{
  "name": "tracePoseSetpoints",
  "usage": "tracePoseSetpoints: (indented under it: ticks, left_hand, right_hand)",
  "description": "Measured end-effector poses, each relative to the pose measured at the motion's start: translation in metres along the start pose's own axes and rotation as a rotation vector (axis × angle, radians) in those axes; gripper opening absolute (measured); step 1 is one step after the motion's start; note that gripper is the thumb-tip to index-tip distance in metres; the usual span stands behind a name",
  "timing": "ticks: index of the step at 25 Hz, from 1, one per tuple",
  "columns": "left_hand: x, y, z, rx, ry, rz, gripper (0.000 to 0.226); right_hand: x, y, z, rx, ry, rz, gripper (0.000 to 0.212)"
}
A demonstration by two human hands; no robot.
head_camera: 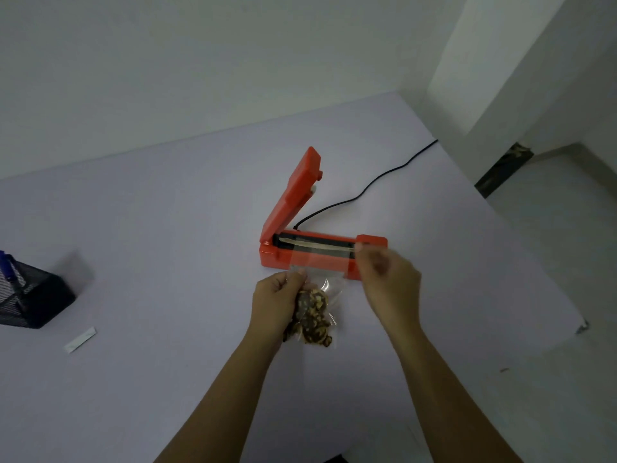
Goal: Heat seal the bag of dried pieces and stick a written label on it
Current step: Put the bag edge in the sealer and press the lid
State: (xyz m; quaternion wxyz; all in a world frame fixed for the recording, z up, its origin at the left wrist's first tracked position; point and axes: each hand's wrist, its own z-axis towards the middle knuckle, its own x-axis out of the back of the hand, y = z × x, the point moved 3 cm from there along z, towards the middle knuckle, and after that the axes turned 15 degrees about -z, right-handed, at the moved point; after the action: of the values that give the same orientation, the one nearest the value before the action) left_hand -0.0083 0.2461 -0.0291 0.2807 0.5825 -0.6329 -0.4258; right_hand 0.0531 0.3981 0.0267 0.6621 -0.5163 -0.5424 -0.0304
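Item: clear plastic bag of dried pieces, unsealed as far as can be judged.
- Location: in front of the red heat sealer on the pale table. The bag's open top lies across the sealer's front edge, just short of the tan sealing strip.
- Left hand: grips the filled part of the bag, fingers curled round it.
- Right hand: at the bag's top right corner, fingers curled. Motion blur hides whether they pinch the film.
- Sealer lid: raised, so no press is under way. Black cord runs off the table's far edge.
- Label strip: white, lying flat and well apart to the left, apparently blank.
- Blue pen: standing in the black mesh holder.

Progress: early. The bag is being positioned. Left to do: sealing, writing the label and sticking it on.
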Motion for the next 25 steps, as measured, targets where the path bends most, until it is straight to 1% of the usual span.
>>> tracePoseSetpoints:
  ticks: [1,3,5,7,9,11,13,15,17,19,25]
  left_hand:
    - [-0.001,-0.001,0.003,0.011,0.002,-0.003,0.03]
    - [-0.003,-0.004,0.009,0.031,0.001,-0.013,0.03]
    - [-0.005,-0.008,0.015,0.064,0.004,-0.027,0.03]
    - [-0.007,-0.012,0.018,0.102,0.014,-0.042,0.029]
    - [-0.008,-0.012,0.02,0.124,0.014,-0.054,0.03]
    - [-0.009,-0.012,0.022,0.133,0.015,-0.074,0.031]
    - [-0.009,-0.011,0.026,0.13,0.022,-0.074,0.031]
    - [-0.009,-0.011,0.03,0.119,0.033,-0.038,0.031]
    - [-0.008,-0.012,0.032,0.113,0.038,-0.011,0.032]
    - [-0.008,-0.013,0.032,0.115,0.04,-0.004,0.033]
    - [-0.009,-0.014,0.036,0.118,0.051,-0.017,0.034]
  right_hand:
    - [0.014,-0.012,0.007,0.053,0.115,0.04,0.024]
    - [0.043,-0.045,0.022,0.239,0.293,0.171,0.022]
    - [0.067,-0.088,0.033,0.461,0.366,0.209,0.026]
    - [0.079,-0.13,0.036,0.665,0.323,0.135,0.034]
    - [0.077,-0.163,0.034,0.832,0.173,0.003,0.041]
    - [0.066,-0.183,0.032,0.919,-0.004,-0.185,0.048]
    - [0.054,-0.189,0.036,0.935,-0.114,-0.408,0.051]
    - [0.042,-0.186,0.041,0.925,-0.187,-0.612,0.054]
    - [0.032,-0.176,0.045,0.901,-0.24,-0.756,0.055]
    - [0.026,-0.164,0.048,0.871,-0.257,-0.824,0.056]
    - [0.034,-0.121,0.061,0.773,-0.198,-0.844,0.053]
